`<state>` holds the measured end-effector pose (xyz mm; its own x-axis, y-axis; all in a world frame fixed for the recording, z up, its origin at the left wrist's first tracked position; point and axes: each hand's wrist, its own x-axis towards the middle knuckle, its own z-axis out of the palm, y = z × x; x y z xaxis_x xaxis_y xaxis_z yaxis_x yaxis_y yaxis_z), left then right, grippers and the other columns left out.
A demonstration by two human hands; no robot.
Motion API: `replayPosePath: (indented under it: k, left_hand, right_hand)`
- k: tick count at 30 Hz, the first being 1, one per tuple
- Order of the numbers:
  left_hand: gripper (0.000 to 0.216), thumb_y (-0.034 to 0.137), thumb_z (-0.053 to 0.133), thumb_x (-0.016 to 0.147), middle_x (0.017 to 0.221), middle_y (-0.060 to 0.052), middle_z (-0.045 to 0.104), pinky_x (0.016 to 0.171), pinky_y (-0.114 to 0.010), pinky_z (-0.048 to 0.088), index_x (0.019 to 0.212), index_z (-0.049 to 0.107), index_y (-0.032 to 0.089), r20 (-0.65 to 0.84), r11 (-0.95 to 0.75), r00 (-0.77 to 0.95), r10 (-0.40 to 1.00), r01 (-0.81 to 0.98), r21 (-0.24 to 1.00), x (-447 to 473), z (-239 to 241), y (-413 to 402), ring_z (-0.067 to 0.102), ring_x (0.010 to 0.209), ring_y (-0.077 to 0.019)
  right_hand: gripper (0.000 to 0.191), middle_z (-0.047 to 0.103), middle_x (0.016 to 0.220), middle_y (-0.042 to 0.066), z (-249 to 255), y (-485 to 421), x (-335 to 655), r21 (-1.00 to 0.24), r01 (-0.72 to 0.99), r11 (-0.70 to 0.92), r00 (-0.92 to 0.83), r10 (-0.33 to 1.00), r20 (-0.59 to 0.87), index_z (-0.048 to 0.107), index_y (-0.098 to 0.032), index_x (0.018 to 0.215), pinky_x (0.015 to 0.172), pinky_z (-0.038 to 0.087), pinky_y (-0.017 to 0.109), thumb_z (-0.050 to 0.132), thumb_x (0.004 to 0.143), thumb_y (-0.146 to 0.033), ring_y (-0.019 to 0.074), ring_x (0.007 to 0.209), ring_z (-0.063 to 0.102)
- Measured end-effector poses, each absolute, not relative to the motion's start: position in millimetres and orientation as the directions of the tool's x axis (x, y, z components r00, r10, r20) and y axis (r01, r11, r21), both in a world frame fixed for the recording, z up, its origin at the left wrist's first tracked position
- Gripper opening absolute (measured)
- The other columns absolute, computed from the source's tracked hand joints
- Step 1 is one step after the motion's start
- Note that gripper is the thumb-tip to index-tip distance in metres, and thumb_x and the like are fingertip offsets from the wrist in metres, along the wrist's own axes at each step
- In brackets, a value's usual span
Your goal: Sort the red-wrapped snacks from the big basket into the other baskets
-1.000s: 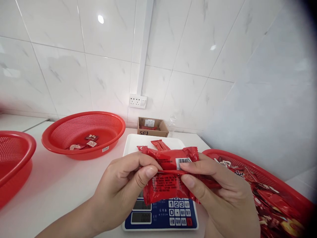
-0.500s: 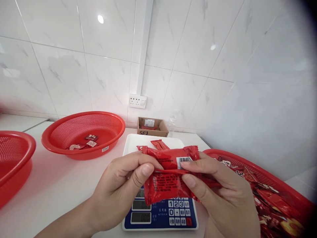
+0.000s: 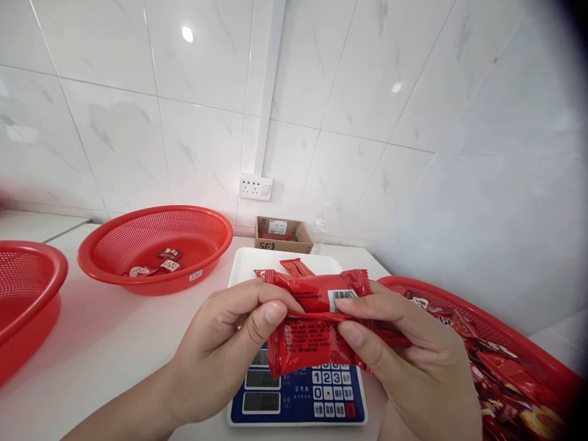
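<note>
Both hands hold one red snack packet (image 3: 316,324) above a scale (image 3: 298,392). My left hand (image 3: 225,349) pinches the packet's back seam with thumb and fingers. From the right side my right hand (image 3: 408,367) pinches the same seam. A barcode shows on the packet's upper half. Another red packet (image 3: 296,267) lies on the scale's white platter (image 3: 257,260) behind it. The scale's blue panel with keypad and displays shows below the packet.
A red mesh basket (image 3: 156,248) with a few small packets stands at the back left. A second red basket (image 3: 27,288) is at the far left edge. At the right, a third red basket (image 3: 505,355) holds several red packets. A small cardboard box (image 3: 282,236) sits by the tiled wall.
The packet and both hands have hardly moved; the grip on the seam stays the same.
</note>
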<state>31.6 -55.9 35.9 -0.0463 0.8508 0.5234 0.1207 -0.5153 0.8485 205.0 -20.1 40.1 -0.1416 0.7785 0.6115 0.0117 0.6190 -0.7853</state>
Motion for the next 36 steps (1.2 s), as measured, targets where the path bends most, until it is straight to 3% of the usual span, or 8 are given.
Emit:
replayPosePath:
  k: [11,18,25,36]
  left_hand:
    - [0.024,0.035,0.052,0.088,0.078,-0.004,0.07,0.063,-0.024,0.053,0.084,0.07,0.021,0.532,-0.527,-0.019,0.847,0.106,0.843,30.8,37.0,-55.3,0.062,0.07,-0.0146]
    - [0.008,0.026,0.065,0.079,0.083,-0.001,0.067,0.059,-0.02,0.051,0.085,0.063,0.021,0.471,-0.472,0.067,0.88,0.002,0.882,32.2,37.2,-59.5,0.06,0.069,-0.0115]
    - [0.009,0.019,0.066,0.077,0.087,0.0,0.066,0.067,-0.02,0.052,0.083,0.061,0.023,0.429,-0.428,0.045,0.902,-0.03,0.903,35.0,37.0,-59.3,0.06,0.078,-0.0114]
    - [0.013,0.015,0.066,0.077,0.09,0.001,0.065,0.066,-0.018,0.052,0.086,0.061,0.024,0.423,-0.42,0.045,0.905,-0.069,0.905,35.6,37.8,-59.1,0.061,0.078,-0.0101]
  right_hand:
    - [0.007,0.07,0.08,0.003,41.3,-17.2,205.8,-0.761,0.008,0.649,-0.15,0.753,0.641,0.073,-0.027,0.077,0.055,0.056,0.027,0.071,0.073,-0.021,0.0167,0.067,0.065]
    - [0.006,0.07,0.075,0.002,43.2,-17.4,206.0,-0.737,0.036,0.675,-0.137,0.734,0.665,0.073,-0.027,0.076,0.052,0.056,0.025,0.07,0.074,-0.023,0.0159,0.063,0.064]
    - [0.004,0.07,0.078,0.003,42.5,-19.3,204.4,-0.734,0.058,0.676,-0.124,0.735,0.667,0.072,-0.026,0.077,0.049,0.055,0.024,0.069,0.075,-0.024,0.0167,0.065,0.065]
    - [0.008,0.07,0.076,0.001,41.2,-18.7,203.7,-0.726,0.059,0.685,-0.113,0.727,0.677,0.072,-0.03,0.078,0.052,0.055,0.025,0.068,0.075,-0.023,0.0171,0.067,0.065]
